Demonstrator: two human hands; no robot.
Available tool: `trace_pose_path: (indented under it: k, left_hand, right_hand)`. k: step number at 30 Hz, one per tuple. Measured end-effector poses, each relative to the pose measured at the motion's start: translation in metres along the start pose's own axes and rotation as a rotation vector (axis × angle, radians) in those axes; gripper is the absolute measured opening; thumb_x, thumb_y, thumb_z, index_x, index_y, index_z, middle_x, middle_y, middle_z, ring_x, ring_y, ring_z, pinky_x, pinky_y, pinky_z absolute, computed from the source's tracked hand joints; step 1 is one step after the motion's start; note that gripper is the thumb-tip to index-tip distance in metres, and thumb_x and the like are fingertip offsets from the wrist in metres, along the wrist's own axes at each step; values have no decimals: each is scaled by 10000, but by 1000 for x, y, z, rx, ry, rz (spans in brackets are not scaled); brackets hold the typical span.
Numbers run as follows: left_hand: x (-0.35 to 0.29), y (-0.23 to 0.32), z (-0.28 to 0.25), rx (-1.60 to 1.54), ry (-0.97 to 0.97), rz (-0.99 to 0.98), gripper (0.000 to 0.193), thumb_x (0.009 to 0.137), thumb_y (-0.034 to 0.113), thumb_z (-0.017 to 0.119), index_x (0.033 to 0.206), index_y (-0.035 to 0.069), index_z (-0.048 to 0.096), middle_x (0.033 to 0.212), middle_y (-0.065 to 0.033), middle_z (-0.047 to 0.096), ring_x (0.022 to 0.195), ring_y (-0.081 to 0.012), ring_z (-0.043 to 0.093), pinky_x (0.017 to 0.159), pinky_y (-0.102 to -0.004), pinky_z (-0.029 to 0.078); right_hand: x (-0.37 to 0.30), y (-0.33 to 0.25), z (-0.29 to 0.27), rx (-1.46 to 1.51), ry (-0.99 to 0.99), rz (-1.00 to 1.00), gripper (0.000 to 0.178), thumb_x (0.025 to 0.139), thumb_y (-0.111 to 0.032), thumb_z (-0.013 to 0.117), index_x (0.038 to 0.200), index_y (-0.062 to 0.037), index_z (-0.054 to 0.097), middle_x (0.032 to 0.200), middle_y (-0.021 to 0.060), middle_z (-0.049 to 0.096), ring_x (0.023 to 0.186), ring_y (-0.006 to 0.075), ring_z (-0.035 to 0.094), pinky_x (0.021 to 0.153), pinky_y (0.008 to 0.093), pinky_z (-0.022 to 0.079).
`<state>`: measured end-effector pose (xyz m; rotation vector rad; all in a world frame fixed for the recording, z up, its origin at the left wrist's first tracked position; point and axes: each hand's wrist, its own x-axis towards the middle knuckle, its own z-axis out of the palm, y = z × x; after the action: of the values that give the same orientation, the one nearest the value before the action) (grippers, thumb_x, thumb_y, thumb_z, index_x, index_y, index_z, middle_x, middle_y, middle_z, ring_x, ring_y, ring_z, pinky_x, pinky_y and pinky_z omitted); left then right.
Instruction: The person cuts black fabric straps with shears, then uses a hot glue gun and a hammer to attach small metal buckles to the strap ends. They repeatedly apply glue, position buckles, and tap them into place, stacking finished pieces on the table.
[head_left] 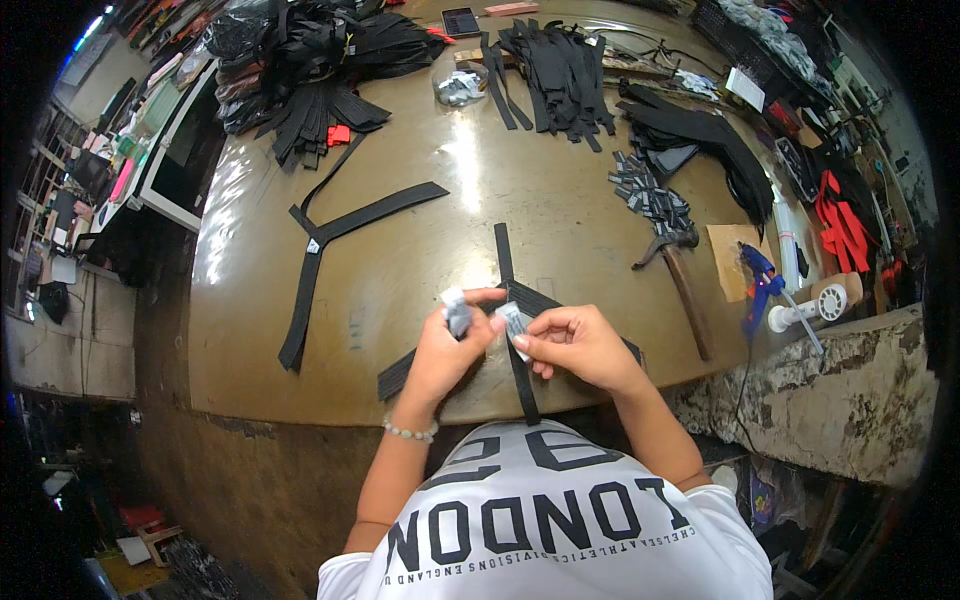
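My left hand point(438, 352) holds a small bunch of white and grey tags point(456, 313) in its curled fingers, with its index finger stretched toward the straps. Between the thumb and fingers of my right hand point(583, 345) is one small printed tag point(514, 326), close to the left thumb. Under both hands, black webbing straps point(503, 252) meet in a crossing shape, one end reaching the table's near edge. Their meeting point is partly hidden by my fingers. A similar Y-shaped black strap piece point(302, 305) lies to the left, with a small light tag at its joint.
A hammer point(686, 300) lies at the right beside a pile of small dark metal-looking pieces point(648, 190). Further right is a blue glue gun point(762, 280) near cardboard. Black strap bundles point(555, 75) and a clear tub of tags point(461, 88) occupy the table's far side.
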<state>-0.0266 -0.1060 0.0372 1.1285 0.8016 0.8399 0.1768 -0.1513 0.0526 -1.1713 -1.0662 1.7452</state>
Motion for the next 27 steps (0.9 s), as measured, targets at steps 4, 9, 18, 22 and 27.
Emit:
trace_pose_path:
  k: [4,9,18,22,27]
  left_hand:
    - [-1,17,4,244,-1,-139,229,878,162,731,1034,-5,712,723,58,586,629,-22,457,577,-192,384]
    - [-5,24,10,6,103,-160,153,898,153,706,961,15,716,732,18,641,517,-6,411,453,-182,293]
    - [1,-2,26,-278,52,-168,118,894,117,699,965,42,644,665,52,538,468,-15,390,416,-186,268]
    - [2,-1,28,-264,79,-140,118,867,90,725,944,35,656,680,53,549,499,-13,411,442,-184,292]
    - [1,5,29,54,261,15,128,823,72,763,886,23,664,765,17,620,631,-35,503,574,-192,389]
  right_hand:
    - [-2,-1,-11,-95,-63,-42,200,919,-149,676,1014,26,659,810,16,644,681,67,585,615,219,488]
    - [-2,-1,-11,39,94,-179,192,953,-114,615,1084,21,654,933,24,617,780,72,576,714,214,481]
    - [11,16,10,60,135,-521,260,943,-81,625,1188,0,649,1086,36,512,1001,103,526,851,220,455]
    - [13,20,14,171,197,-488,372,933,-86,642,1287,-3,563,1111,30,479,1004,105,523,870,229,462]
    - [3,14,10,284,178,-392,404,919,-65,656,1289,31,526,1091,56,531,955,113,566,831,252,500]
